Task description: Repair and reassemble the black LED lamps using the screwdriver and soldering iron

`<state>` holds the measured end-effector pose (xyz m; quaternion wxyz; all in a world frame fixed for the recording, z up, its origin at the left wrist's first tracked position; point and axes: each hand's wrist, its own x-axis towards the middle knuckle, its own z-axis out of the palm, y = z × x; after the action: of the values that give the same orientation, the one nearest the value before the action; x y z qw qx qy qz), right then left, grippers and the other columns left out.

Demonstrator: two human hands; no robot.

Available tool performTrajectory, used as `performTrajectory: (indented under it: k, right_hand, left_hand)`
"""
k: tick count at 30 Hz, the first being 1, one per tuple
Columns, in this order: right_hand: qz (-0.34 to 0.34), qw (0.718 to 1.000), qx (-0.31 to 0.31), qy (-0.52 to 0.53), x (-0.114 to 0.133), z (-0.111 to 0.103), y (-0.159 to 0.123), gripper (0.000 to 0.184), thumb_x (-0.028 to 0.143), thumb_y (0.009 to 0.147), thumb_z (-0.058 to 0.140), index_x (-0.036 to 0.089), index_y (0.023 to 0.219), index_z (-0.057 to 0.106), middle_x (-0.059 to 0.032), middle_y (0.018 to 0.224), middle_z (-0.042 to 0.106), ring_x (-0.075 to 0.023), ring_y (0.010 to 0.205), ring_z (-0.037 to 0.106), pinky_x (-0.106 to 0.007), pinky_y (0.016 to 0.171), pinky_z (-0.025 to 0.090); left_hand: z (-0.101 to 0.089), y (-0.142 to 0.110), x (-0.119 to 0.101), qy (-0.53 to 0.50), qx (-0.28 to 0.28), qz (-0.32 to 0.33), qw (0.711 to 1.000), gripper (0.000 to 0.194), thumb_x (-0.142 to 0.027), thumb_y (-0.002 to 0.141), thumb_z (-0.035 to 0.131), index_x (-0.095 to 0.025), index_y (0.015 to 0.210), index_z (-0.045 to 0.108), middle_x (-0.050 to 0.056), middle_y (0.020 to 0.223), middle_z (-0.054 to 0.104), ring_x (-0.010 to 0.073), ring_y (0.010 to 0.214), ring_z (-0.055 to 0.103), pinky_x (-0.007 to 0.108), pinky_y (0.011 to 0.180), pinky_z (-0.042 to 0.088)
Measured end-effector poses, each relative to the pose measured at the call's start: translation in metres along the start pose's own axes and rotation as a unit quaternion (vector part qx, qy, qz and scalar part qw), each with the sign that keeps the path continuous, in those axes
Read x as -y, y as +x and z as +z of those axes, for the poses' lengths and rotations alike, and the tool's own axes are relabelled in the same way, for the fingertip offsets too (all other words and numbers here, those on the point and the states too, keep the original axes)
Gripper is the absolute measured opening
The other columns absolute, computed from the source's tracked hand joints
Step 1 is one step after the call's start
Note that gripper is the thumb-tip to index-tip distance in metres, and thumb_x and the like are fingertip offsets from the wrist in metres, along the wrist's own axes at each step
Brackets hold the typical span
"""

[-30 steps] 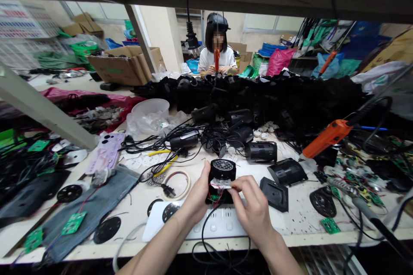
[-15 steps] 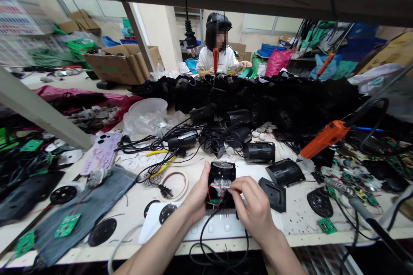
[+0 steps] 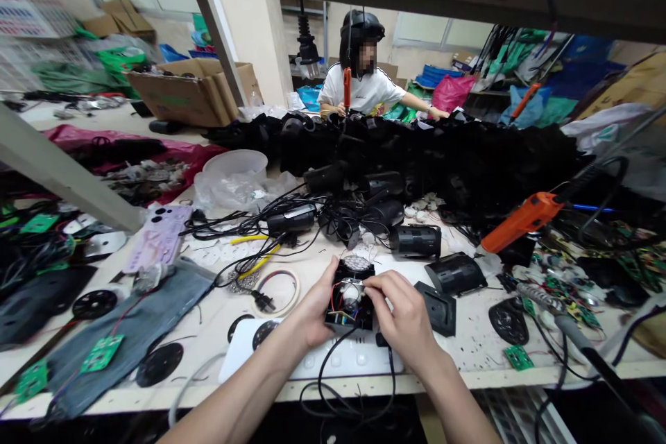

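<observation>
A black plastic housing point(image 3: 344, 321) with its inside exposed is gripped along its left side by my left hand point(image 3: 312, 312), thumb pointing up. Red wires and a clear, shiny round part point(image 3: 352, 293) show inside it, and a patterned round disc point(image 3: 356, 263) sits at its far end. My right hand point(image 3: 403, 312) has thumb and forefinger pinched at the top edge of the shiny part; the exact edge under the fingertips is hidden. From the housing a black cable point(image 3: 323, 359) loops down over a white power strip point(image 3: 312, 363) beneath my hands.
Orange electric screwdriver point(image 3: 523, 222) hangs at right, near black shells point(image 3: 456, 272) and a soldering iron point(image 3: 583, 336). Left are a tape roll point(image 3: 279, 291), purple phone point(image 3: 156, 239) and green circuit boards point(image 3: 103, 352). A co-worker point(image 3: 361, 83) sits beyond a black heap point(image 3: 416, 146).
The housing has tilted, so its open inside with the wires and the shiny part faces me more. My right hand keeps its pinch. The co-worker has stretched an arm out to the right.
</observation>
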<state>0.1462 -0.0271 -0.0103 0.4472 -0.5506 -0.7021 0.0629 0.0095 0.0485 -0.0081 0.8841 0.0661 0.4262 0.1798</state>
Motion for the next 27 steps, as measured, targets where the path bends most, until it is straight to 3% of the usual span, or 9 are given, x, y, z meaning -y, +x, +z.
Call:
performTrajectory:
  k: [15, 27]
  right_hand:
    - [0.091, 0.992, 0.027, 0.077, -0.011, -0.012, -0.001, 0.017, 0.013, 0.091, 0.053, 0.02, 0.094, 0.067, -0.0029, 0.089, 0.071, -0.0166, 0.084, 0.066, -0.026, 0.076, 0.049]
    - [0.046, 0.995, 0.036, 0.081, -0.012, -0.012, -0.006, 0.02, 0.012, 0.093, 0.047, 0.019, 0.091, 0.066, -0.0038, 0.079, 0.066, -0.0166, 0.075, 0.063, -0.026, 0.068, 0.048]
  left_hand:
    - [0.008, -0.013, 0.005, 0.042, -0.01, -0.032, 0.999, 0.062, -0.069, 0.088, 0.041, -0.012, 0.102, 0.062, 0.011, 0.078, 0.074, 0.0248, 0.057, 0.067, 0.043, 0.063, 0.057]
    - [0.002, -0.01, 0.01, 0.031, 0.02, 0.003, 0.999, 0.061, -0.069, 0.087, 0.043, -0.013, 0.099, 0.064, 0.01, 0.081, 0.074, 0.0247, 0.067, 0.068, 0.041, 0.076, 0.055]
